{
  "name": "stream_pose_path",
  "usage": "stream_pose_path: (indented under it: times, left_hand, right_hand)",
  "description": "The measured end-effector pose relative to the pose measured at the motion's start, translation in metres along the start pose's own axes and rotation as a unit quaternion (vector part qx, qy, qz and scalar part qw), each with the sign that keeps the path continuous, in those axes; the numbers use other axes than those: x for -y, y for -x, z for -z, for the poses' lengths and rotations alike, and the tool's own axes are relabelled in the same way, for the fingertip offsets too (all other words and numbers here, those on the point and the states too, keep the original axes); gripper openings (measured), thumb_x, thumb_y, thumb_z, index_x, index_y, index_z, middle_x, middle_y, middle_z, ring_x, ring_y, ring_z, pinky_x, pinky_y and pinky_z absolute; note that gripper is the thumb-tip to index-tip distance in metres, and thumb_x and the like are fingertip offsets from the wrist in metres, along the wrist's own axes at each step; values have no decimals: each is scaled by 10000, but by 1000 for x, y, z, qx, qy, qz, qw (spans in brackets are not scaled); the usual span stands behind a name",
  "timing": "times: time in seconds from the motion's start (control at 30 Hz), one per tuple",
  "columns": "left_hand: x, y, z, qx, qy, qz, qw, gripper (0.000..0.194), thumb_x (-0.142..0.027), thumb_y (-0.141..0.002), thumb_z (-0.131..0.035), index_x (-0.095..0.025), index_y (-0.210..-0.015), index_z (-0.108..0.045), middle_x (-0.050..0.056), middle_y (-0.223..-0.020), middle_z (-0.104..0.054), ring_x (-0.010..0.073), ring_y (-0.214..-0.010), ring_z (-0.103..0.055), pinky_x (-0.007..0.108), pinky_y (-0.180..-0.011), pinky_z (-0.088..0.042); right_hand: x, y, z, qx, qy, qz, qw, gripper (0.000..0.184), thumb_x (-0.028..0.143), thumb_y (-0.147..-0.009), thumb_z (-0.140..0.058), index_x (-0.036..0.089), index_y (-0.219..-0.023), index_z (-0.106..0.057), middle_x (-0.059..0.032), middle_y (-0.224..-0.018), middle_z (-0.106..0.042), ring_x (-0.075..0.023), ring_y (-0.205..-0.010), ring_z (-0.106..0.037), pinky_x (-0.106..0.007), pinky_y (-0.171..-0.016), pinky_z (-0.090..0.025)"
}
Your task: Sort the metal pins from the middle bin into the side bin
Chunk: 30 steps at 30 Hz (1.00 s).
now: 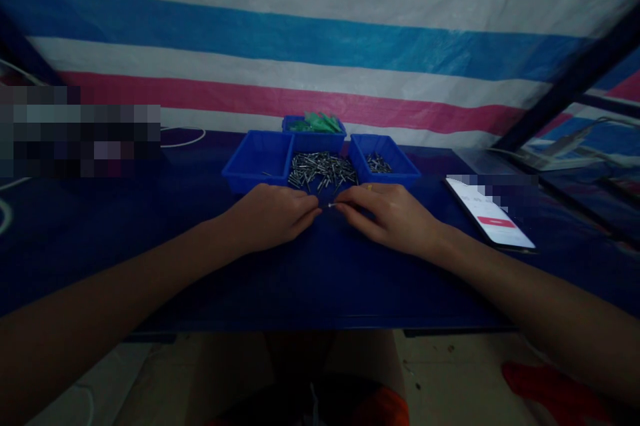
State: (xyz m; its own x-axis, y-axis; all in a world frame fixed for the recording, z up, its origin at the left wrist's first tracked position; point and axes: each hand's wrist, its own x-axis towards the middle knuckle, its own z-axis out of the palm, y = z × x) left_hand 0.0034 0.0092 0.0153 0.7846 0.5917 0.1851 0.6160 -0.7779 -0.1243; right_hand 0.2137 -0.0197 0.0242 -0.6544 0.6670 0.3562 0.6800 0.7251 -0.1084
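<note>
My left hand (277,214) is closed in a pinch in front of the pile; what its fingertips hold, if anything, is too small to make out. Facing it, my right hand (393,214) pinches a small shiny metal pin (330,205), which points into the narrow gap between both hands. Just beyond lies a loose pile of thin metal pins (323,167), rivet-like in shape. A blue bin (260,153) on the left has a pin or so on its bottom. The right blue bin (383,156) contains several similar pins.
A third blue bin (315,141) with green plastic packets (323,122) stands behind the pile. On the right a lit phone (487,213) lies on the blue table (320,286). Striped sheeting (310,39) hangs behind. A white cable (187,136) runs at the back left.
</note>
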Motion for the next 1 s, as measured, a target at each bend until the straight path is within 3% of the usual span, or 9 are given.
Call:
stream_pose_path:
  times: [0.57,1.0]
  left_hand:
    - [1,1,-1,2,-6,2,1000,296,-326,-917,-347,-183,-819,-588,4,-768,-660,151,-697,-625,246,-536,-330]
    - [3,1,2,-29,-8,-1,1000,265,-292,-896,-364,-173,-775,-566,0,-728,-642,133,-650,-607,253,-529,-303]
  right_hand:
    - [-2,-1,-1,5,6,-10,1000,276,292,-918,-383,134,-943,-608,-48,-781,-641,-140,-730,-600,-256,-683,-428]
    - [-7,-3,-4,60,40,-49,996,236,279,-906,-395,151,-942,-589,-37,-774,-631,-147,-711,-595,-256,-644,-397]
